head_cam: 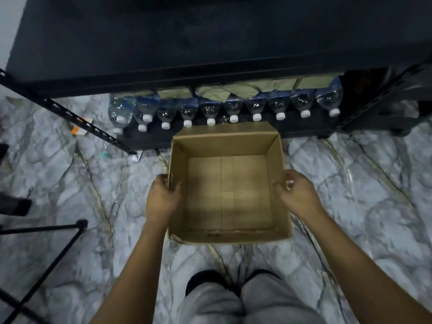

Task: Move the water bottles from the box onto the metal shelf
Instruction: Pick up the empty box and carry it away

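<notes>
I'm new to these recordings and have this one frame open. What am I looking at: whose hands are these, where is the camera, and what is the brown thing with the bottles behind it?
There is no machine here. A person works with bare hands, and the single picture comes from a camera on their head, looking down. The left hand grips the left wall of an open cardboard box, thumb inside. The right hand has curled fingers at the right wall; whether it grips is unclear. The box is empty, with a marble-patterned floor under it. Beyond it, water bottles with white caps lie in a row on a low level of the dark metal shelf. The grey trousers are the person's legs.
</notes>
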Available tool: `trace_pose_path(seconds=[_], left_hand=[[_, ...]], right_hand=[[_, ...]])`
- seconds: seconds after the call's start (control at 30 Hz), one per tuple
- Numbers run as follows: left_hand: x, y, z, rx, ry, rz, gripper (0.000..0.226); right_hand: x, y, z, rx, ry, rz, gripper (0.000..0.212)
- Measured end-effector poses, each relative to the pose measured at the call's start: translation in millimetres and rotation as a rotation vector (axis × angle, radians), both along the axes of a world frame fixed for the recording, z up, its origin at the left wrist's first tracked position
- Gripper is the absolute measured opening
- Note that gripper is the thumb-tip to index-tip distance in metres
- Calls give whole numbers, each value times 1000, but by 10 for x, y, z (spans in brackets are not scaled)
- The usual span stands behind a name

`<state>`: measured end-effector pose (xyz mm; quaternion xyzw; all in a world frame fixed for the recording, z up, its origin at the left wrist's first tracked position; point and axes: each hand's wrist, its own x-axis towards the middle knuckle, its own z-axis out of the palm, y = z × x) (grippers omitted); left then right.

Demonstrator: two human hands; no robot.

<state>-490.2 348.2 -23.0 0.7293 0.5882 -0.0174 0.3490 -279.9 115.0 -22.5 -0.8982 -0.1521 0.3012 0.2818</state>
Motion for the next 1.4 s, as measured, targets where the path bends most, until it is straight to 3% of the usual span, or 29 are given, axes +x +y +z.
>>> trace_pose_path(seconds=[0.13, 0.23, 0.33, 0.67, 0.83, 1.2, 1.4], left_hand=[[-16, 259, -521, -87, 116, 103, 69], [30, 302, -718, -130, 131, 67, 44], [1, 287, -851, -52, 126, 59, 25], [-79, 325, -869, -30, 79, 5, 21], [-177, 339, -628, -52, 33, -22, 20], [-434, 482, 563, 175, -159, -166, 46], [-499, 577, 1100, 263, -211, -231, 22]], right_hand=[[221, -3, -552, -86, 61, -90, 60], [324, 10, -813, -141, 91, -94, 45], [338, 13, -957, -165, 117, -78, 28], [233, 50, -876, -211, 78, -95, 34], [155, -11, -544, -242, 72, -88, 29], [-133, -168, 549, -163, -110, -168, 40], [-248, -259, 1062, -101, -194, -185, 31]])
